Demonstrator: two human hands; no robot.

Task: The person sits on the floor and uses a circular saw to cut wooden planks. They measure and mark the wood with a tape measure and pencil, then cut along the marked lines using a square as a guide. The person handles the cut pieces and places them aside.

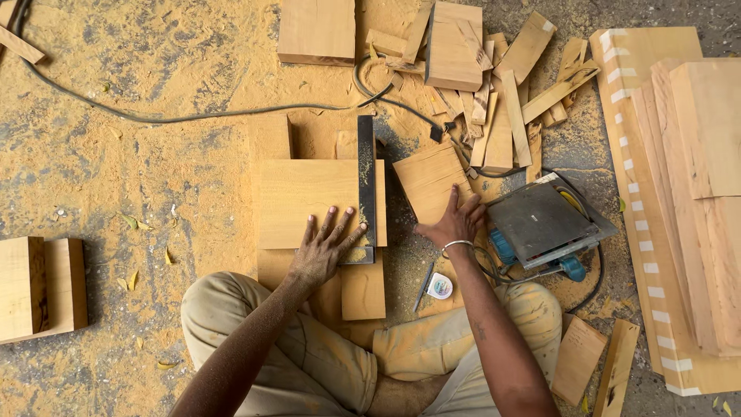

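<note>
Both hands lie flat and open, gripping nothing: the left hand [324, 245] is spread with fingers splayed on a smooth square wooden board [312, 202], its fingertips reaching the dark metal try square [366, 185] that lies along the board's right edge, while the right hand [455, 222] presses palm-down on the near corner of a smaller tilted wood block [428, 179], a thin metal bangle [455, 245] at its wrist. Just beside the right hand sits a power saw [544, 224] resting on its side, its grey base plate up and blue body beneath, with a small round tape measure [439, 286] near the person's knee. Underneath is a concrete floor [116, 154] thickly dusted with yellow sawdust, crossed by a black cable [154, 117]. Pale offcuts [494, 100] heap up beyond, and long planks [679, 193] lie stacked at the right.
</note>
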